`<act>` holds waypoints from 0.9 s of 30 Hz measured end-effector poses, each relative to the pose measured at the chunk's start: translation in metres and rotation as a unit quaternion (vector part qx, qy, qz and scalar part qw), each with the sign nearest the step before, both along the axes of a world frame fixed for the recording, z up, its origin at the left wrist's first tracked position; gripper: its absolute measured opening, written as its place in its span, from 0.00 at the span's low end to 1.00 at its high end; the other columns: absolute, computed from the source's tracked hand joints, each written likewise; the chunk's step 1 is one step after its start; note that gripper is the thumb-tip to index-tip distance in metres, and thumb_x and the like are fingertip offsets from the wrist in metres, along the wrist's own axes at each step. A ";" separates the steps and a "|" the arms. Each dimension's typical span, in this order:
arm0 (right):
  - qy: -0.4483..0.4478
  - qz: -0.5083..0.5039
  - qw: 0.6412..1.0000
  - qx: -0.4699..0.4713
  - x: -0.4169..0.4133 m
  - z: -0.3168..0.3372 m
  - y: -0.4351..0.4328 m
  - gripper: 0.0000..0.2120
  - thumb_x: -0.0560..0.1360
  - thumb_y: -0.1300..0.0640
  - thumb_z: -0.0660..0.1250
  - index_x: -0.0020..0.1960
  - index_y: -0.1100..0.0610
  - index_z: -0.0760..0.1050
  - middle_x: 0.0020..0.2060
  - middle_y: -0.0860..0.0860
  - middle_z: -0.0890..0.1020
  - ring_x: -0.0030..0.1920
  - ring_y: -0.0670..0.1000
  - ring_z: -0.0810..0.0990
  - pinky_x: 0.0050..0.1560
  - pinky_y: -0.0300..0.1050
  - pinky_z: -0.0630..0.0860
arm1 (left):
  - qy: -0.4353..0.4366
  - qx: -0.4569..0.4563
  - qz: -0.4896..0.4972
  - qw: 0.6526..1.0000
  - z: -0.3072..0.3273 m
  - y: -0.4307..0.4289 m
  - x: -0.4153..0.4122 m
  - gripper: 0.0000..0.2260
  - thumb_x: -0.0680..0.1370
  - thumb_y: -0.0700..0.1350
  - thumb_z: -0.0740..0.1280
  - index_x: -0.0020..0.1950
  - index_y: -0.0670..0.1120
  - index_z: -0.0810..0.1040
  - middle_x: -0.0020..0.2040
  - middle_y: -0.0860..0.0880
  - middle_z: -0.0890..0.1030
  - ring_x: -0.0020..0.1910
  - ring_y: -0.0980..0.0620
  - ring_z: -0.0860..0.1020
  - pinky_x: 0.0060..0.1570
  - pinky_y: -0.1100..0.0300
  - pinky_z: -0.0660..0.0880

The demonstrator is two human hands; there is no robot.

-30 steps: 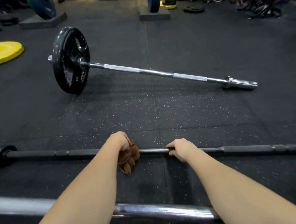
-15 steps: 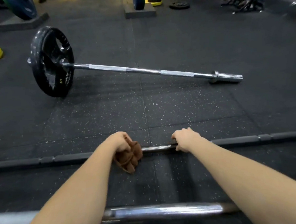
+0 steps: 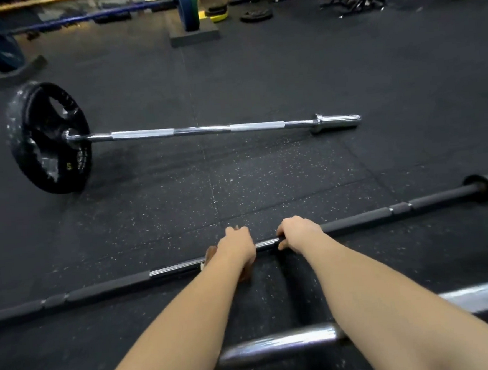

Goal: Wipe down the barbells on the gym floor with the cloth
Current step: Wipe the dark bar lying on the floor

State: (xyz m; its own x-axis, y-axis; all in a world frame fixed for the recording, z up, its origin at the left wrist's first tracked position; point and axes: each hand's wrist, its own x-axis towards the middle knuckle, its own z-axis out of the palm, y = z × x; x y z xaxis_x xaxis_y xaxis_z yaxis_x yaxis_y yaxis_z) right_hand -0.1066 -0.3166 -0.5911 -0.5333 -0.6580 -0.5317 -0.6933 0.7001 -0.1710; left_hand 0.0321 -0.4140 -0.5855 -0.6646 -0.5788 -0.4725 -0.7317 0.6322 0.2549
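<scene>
On the head view, my left hand (image 3: 237,246) curls round the brown cloth (image 3: 211,253), holding it against the bare steel middle of the dark barbell (image 3: 355,219), which lies across the floor (image 3: 265,177). My right hand (image 3: 298,233) grips the same bar just beside it, fingers wrapped over. Beyond lies a chrome barbell (image 3: 198,129) with one black plate (image 3: 47,158). A near steel bar (image 3: 277,344) crosses under my forearms.

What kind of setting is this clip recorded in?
Most likely a gym's free-weight area: speckled rubber floor, a chrome barbell with a black weight plate, and a blue bumper plate behind.
</scene>
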 end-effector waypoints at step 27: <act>-0.003 0.034 0.999 0.011 -0.007 -0.012 -0.004 0.20 0.79 0.48 0.70 0.71 0.48 0.76 0.64 0.53 0.80 0.64 0.58 0.78 0.63 0.50 0.74 | -0.049 0.029 0.153 0.987 0.000 -0.057 0.036 0.18 0.68 0.47 0.66 0.56 0.48 0.82 0.58 0.43 0.82 0.54 0.42 0.81 0.55 0.51 0.81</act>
State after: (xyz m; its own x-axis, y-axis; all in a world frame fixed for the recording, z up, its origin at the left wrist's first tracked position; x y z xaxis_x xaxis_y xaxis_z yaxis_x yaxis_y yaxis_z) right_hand -0.1139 -0.3204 -0.6026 -0.4839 -0.6804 -0.5504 -0.7385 0.6549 -0.1603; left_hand 0.0683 -0.4708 -0.5859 -0.4119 -0.7156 -0.5642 -0.9092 0.3638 0.2023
